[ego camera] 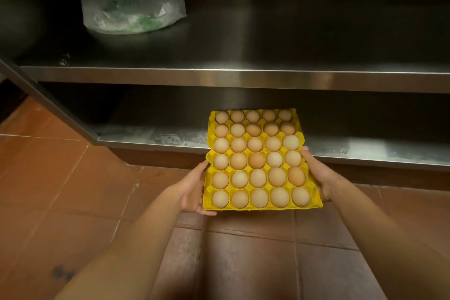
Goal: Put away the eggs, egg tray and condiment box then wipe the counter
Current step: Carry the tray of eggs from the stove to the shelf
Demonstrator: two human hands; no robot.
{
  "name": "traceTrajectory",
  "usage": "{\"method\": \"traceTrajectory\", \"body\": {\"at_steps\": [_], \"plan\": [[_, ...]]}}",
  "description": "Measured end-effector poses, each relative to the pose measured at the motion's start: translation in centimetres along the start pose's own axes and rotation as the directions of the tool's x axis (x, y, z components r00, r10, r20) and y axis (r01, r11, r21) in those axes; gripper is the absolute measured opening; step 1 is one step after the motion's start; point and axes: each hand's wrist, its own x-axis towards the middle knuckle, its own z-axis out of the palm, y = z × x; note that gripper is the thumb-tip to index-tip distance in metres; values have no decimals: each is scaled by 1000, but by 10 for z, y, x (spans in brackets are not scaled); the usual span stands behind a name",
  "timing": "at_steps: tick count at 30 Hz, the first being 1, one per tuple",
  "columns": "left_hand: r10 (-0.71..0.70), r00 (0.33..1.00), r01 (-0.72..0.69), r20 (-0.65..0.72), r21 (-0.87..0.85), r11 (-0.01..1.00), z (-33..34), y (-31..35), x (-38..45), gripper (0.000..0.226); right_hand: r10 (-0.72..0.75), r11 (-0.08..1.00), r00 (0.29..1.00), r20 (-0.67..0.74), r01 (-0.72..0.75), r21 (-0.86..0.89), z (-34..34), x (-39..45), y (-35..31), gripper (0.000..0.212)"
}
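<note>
Before the low steel shelf (170, 137), both hands' grip holds the egg tray (261, 207); plastic bag (132, 5) above.

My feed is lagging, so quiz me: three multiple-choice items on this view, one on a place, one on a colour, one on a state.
1. Where is the plastic bag?
A. on the upper shelf
B. on the floor
C. on the tray

2. What colour is the tray?
A. grey
B. yellow
C. blue

3. How is the tray held?
A. by one hand
B. by no hand
C. by both hands

Key:
1 A, the bag sits at the left of the upper shelf.
2 B, yellow shows between the eggs.
3 C, the left hand and right hand grip opposite edges.
</note>
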Motion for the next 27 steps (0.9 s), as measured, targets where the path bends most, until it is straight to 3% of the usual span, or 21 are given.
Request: {"method": "traceTrajectory", "body": {"at_steps": [3, 6, 10, 16, 22, 27], "plan": [[-11, 999, 9, -32, -62, 998, -5, -5, -1, 80, 4, 1000, 1000, 17, -4, 16, 5, -8, -1, 73], [17, 997, -25, -69, -122, 992, -3, -10, -9, 64, 72, 997, 997, 10, -72, 27, 4, -20, -2, 85], [68, 993, -87, -95, -215, 973, 3, -20, -14, 43, 170, 982, 978, -119, -178, -58, -12, -37, 0, 100], [25, 995, -69, -101, -459, 886, 4, -30, -13, 44, 135, 987, 980, -149, -120, 107, -31, -61, 21, 77], [-2, 992, -75, -130, -591, 803, 13, -33, -17, 38, 103, 958, 986, -127, -64, 278, -31, -69, 35, 52], [7, 985, -119, -170, -657, 744, 17, -34, -21, 43, 66, 955, 988, -137, -23, 295, -27, -71, 40, 40]]}}
